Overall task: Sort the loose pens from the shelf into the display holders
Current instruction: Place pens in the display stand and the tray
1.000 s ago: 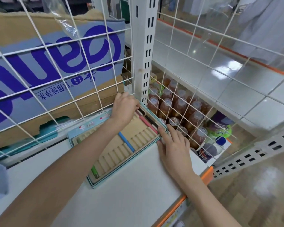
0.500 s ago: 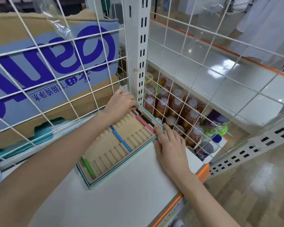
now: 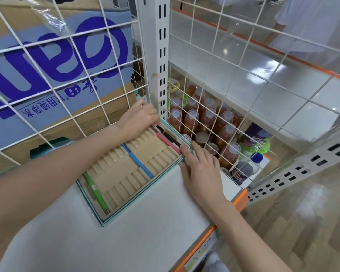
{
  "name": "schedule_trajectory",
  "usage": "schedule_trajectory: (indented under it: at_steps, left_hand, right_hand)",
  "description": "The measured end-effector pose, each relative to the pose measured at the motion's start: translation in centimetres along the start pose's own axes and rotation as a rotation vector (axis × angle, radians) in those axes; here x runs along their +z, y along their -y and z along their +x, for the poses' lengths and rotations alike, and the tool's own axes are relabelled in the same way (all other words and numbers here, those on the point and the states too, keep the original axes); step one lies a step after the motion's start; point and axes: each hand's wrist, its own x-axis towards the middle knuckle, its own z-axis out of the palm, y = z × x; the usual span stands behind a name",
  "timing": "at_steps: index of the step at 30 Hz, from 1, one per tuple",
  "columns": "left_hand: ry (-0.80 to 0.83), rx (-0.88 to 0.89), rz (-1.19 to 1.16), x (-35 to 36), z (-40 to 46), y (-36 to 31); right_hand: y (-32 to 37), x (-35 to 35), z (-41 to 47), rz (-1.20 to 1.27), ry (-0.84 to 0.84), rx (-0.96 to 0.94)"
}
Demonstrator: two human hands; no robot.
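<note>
black is the pen i care about. it lies in the last slot of the tan pen tray, at the tray's far right corner, next to the pink pen. its long way runs from the tray's back edge to its right edge. my left hand is curled and pinches the pen's back end. my right hand is spread flat, its fingertips at the tray's right edge by the pen's front end. both hands are close, but the left one has it. i think the pen needs a push down into the slot.
</note>
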Motion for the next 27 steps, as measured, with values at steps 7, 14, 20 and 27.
schedule_trajectory:
  at_steps: [7,14,20,27]
  left_hand:
    - [0.082,0.03,0.039,-0.3,0.3,0.2]
    - [0.13,-0.217,-0.019,-2.9,-0.3,-2.1]
    - [-0.064,-0.689,-0.256,-6.6,-9.3,-6.4]
    - [0.134,-1.169,-0.294,-9.2,-17.1,-12.5]
  right_hand:
    - [0.0,0.3,0.0,-0.054,-0.014,0.004]
    - [0.2,0.4,0.2,-0.082,-0.007,0.007]
    - [0.3,0.4,0.3,-0.048,0.011,0.005]
    - [0.9,-0.2,0.4,-0.063,0.102,0.018]
